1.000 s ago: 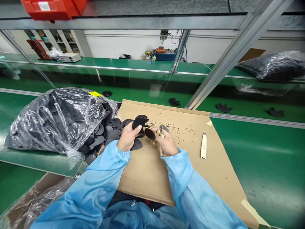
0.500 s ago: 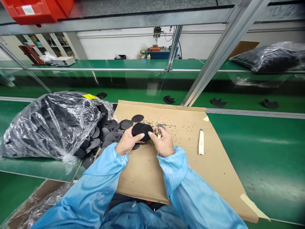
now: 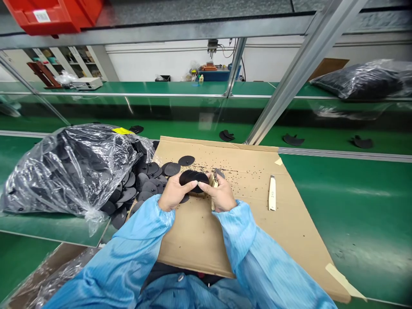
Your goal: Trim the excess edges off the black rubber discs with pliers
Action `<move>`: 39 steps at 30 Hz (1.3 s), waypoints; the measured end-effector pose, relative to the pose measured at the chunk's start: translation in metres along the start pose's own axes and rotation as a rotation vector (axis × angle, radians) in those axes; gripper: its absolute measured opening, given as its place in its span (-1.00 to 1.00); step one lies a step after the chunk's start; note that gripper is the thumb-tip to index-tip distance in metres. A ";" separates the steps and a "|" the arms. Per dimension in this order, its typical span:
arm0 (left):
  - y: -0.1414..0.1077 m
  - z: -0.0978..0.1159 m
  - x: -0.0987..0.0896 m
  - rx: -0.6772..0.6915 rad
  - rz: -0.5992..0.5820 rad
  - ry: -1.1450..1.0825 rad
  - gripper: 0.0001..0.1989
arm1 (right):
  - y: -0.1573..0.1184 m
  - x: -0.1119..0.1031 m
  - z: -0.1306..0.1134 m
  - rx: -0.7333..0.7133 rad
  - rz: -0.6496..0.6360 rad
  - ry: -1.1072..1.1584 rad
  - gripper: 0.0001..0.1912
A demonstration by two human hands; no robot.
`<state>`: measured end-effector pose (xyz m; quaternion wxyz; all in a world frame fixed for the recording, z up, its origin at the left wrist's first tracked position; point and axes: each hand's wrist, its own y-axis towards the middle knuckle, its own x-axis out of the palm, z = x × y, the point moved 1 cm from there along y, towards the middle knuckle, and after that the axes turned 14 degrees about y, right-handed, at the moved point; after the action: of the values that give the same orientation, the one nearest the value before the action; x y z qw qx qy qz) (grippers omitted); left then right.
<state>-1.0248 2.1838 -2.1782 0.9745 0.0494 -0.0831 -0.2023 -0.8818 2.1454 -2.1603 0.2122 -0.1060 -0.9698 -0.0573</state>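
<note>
Over the cardboard sheet (image 3: 251,223), my left hand (image 3: 172,192) grips the left side of several overlapping black discs (image 3: 194,180). My right hand (image 3: 222,193) pinches their right edge with thumb and fingers and also holds a small tool with pale handles (image 3: 214,182), its metal end pointing away from me. Part of the tool is hidden by my fingers. Just beyond my hands lies a single black disc (image 3: 186,160). Tiny black bits are scattered on the cardboard around them.
A clear bag of black discs (image 3: 71,167) spills loose discs (image 3: 149,187) at the left. A pale-handled blade (image 3: 272,193) lies on the cardboard's right. A slanted metal post (image 3: 283,77) stands behind; black curved pieces (image 3: 293,140) sit on the green belt (image 3: 199,126).
The held discs have fanned out further to the right, and both thumbs are now close together at their near edge. The tool stays in my right hand.
</note>
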 end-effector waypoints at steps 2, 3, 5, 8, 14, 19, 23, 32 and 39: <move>0.000 -0.002 0.000 0.020 0.012 0.051 -0.65 | 0.000 0.000 -0.001 0.030 0.014 0.034 -0.52; 0.000 -0.002 0.000 0.023 0.009 0.062 -0.66 | 0.000 0.000 -0.002 0.036 0.021 0.037 -0.51; 0.000 -0.003 0.001 0.029 0.007 0.059 -0.67 | 0.001 -0.001 -0.001 0.029 0.033 0.014 -0.51; 0.002 -0.002 0.001 -0.001 -0.001 -0.063 -0.64 | 0.000 -0.001 0.001 -0.046 -0.012 -0.074 -0.57; 0.006 0.001 -0.009 -0.317 -0.140 -0.379 -0.58 | -0.009 0.006 0.000 -0.410 -0.246 -0.361 -0.71; 0.002 0.002 -0.009 -0.367 -0.299 -0.418 -0.57 | -0.014 0.009 -0.004 -0.717 -0.242 -0.530 -0.91; -0.001 0.004 -0.004 -0.326 -0.324 -0.401 -0.54 | -0.015 0.007 -0.004 -0.804 -0.287 -0.566 -0.89; 0.000 0.002 -0.003 -0.317 -0.278 -0.330 -0.51 | -0.015 0.006 -0.002 -0.861 -0.324 -0.652 -0.86; 0.023 0.016 -0.010 -0.222 0.103 -0.208 -0.56 | -0.004 0.001 0.012 -0.691 -0.052 -0.504 -0.84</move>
<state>-1.0280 2.2082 -2.1611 0.9692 -0.0843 -0.1632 -0.1640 -0.8888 2.1435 -2.1710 -0.0812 -0.1569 -0.9174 -0.3567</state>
